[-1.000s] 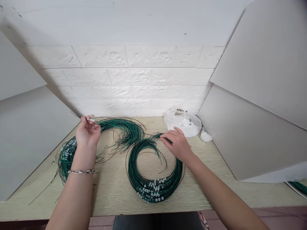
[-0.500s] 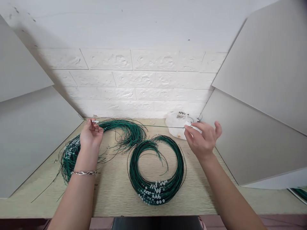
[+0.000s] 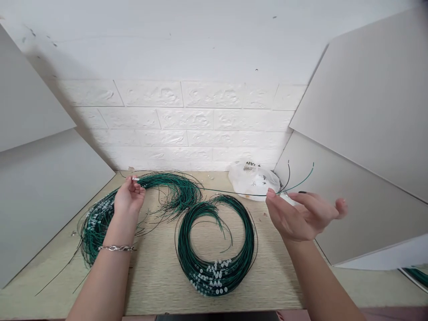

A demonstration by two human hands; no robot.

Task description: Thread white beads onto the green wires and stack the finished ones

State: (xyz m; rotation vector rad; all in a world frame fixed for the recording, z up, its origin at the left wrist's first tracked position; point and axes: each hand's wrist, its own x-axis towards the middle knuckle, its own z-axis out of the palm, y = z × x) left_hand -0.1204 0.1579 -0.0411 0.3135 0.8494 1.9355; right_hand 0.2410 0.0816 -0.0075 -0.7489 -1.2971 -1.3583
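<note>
My left hand [image 3: 129, 196] is closed in a pinch at the far left. Its thumb and fingers grip the white connector [image 3: 135, 179] of a thin green-and-black cable [image 3: 237, 193]. The cable stretches across to my right hand [image 3: 301, 214], which is slightly blurred, palm up, with thumb and fingers spread. It passes by the right thumb tip, where its black and green ends fork upward. Beneath my left hand lies a loose bundle of green and black cables [image 3: 182, 189]. A coiled ring of similar cables [image 3: 249, 238] with white connectors lies between my forearms.
A white plastic bag [image 3: 239, 178] sits against the brick-pattern wall [image 3: 187, 118] at the back. Grey panels [image 3: 43, 187] stand on both sides of the wooden table [image 3: 157, 272]. More green cable [image 3: 416, 275] shows at the right edge.
My right hand has moved right and its fingers have spread from a pinch. The cable's two forked ends now stand out clearly. My left hand keeps its pinch; the camera view has shifted slightly.
</note>
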